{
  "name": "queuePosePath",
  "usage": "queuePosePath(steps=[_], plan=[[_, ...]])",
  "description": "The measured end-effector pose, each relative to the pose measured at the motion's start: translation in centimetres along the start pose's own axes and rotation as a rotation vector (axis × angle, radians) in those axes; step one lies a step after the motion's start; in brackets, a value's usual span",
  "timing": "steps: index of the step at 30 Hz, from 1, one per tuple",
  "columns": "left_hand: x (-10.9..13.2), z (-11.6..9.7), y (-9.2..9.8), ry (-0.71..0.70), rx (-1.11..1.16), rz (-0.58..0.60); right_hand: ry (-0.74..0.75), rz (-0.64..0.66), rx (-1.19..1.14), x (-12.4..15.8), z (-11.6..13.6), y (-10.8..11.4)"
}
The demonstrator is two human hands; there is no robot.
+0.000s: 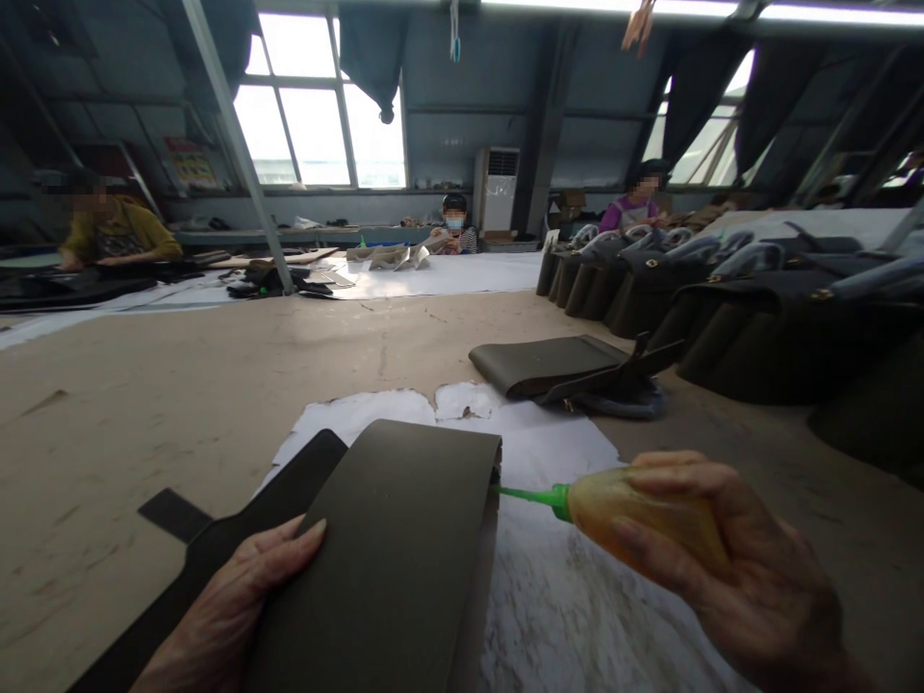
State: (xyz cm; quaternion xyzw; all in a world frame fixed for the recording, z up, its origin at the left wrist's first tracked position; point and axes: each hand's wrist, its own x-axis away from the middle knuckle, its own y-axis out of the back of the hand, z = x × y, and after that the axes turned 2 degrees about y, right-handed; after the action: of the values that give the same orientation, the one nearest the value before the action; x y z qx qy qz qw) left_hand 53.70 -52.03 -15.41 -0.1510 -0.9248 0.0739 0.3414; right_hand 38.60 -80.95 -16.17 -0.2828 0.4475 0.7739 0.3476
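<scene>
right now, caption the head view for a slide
Left hand holds a dark folded piece; right hand points a green-nozzled bottle at its edge.

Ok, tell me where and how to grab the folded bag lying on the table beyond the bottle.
Take the folded bag by its rounded end, probably from the left: that fold is smooth and strap-free, while straps crowd the right end.

Dim overall; windows (318,135) blown white; ceiling tubes (613,6) glaring; upper corners dark.
</scene>
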Motion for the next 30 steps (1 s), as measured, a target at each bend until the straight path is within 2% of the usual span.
queuePosePath(steps=[4,14,19,23,26,30], plan=[[0.2,-0.1,-0.1,-0.007,-0.01,0.062,0.011,0.014,0.035,0.0,0.1,-0.1],[0.1,-0.2,-0.4,-0.023,0.007,0.001,0.005,0.084,0.063,0.4,0.9,0.3],[0.0,-0.3,0.0,-0.024,0.008,0.065,-0.012,0.11,0.09,0.8,1.9,0.6],[0.1,-0.2,0.2,-0.036,0.024,0.016,-0.038,0.136,0.119,1.1,2.4,1.2],[0.2,-0.2,0.1,-0.043,0.047,0.062,-0.033,0.193,0.118,1.6,2.7,1.6],[0.3,-0.4,-0.2,-0.053,0.081,0.128,-0.124,0.198,0.065,2.9,3.5,1.9]])
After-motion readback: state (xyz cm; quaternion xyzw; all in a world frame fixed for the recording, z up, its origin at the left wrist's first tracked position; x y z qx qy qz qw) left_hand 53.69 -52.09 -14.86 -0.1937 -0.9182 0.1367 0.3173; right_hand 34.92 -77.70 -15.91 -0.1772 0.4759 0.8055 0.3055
